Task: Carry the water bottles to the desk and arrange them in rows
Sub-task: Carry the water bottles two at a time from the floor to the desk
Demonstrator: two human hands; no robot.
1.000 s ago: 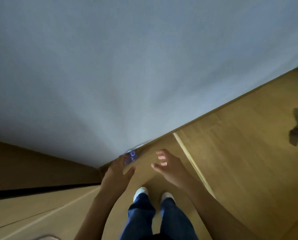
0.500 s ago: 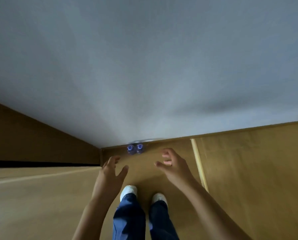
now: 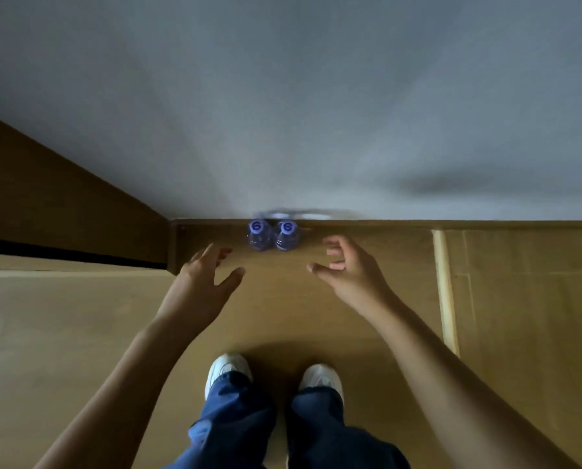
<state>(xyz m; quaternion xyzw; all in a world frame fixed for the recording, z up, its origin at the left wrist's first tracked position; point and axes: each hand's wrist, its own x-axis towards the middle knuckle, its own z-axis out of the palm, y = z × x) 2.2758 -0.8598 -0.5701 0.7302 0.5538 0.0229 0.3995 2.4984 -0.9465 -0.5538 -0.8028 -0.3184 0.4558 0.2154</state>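
Two water bottles stand upright on the floor, right against the foot of the wall [image 3: 282, 113], seen from above. The left bottle [image 3: 258, 235] and the right bottle [image 3: 286, 235] are side by side and touching, each clear with a bluish tint and a pale cap bearing a blue ring mark. Their lower bodies look dark in the dim light, and both are slightly blurred.

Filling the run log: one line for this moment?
left hand open | right hand open | two bottles on floor by wall, untouched
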